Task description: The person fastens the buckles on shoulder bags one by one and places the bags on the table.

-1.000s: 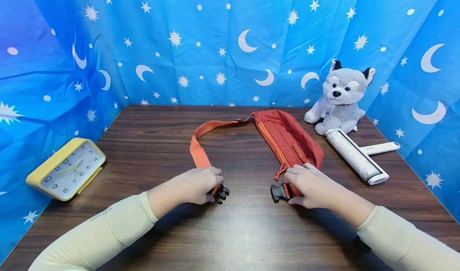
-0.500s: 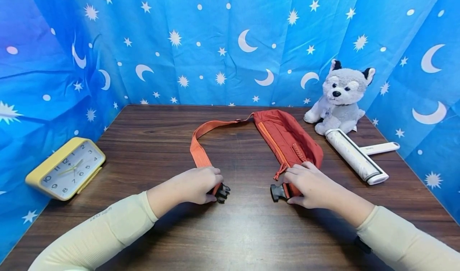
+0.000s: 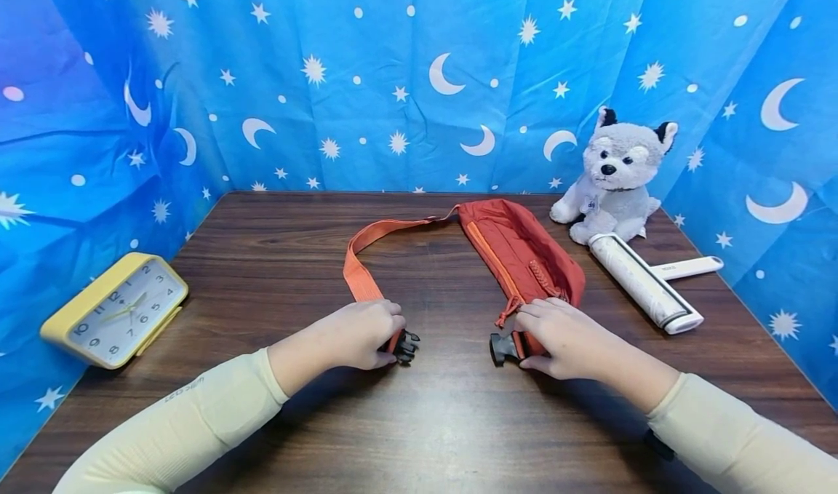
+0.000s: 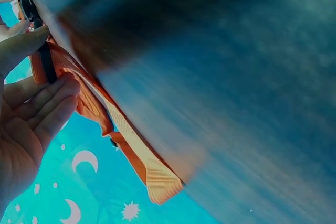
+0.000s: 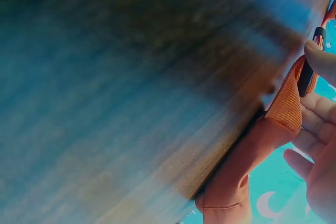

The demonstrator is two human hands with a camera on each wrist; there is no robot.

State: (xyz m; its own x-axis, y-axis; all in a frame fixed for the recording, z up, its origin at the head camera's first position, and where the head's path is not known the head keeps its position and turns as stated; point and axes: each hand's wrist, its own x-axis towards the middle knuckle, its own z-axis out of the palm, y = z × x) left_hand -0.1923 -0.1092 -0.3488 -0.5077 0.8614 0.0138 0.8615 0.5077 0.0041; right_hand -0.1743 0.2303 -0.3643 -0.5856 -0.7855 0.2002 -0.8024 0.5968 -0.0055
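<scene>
A red waist bag (image 3: 520, 250) lies on the table, its orange strap (image 3: 369, 243) curving out to the left. My left hand (image 3: 363, 334) pinches the strap end beside the black pronged buckle half (image 3: 407, 346). On the other side my right hand (image 3: 566, 337) grips the bag's near end at the black socket buckle half (image 3: 504, 349). The two halves face each other, apart, with bare table between them. In the left wrist view the thumb and fingers (image 4: 50, 108) hold the orange strap (image 4: 131, 135); in the right wrist view the webbing (image 5: 286, 103) runs to the right thumb.
A yellow alarm clock (image 3: 114, 308) stands at the left table edge. On the right are a plush husky (image 3: 615, 177) and a white lint roller (image 3: 644, 283). A blue star-and-moon curtain (image 3: 366, 79) encloses the back and sides of the dark wooden table (image 3: 281, 268).
The left buckle half has turned slightly in my left hand so its prongs point more to the right. The whole head view has shifted slightly. My right hand keeps its hold.
</scene>
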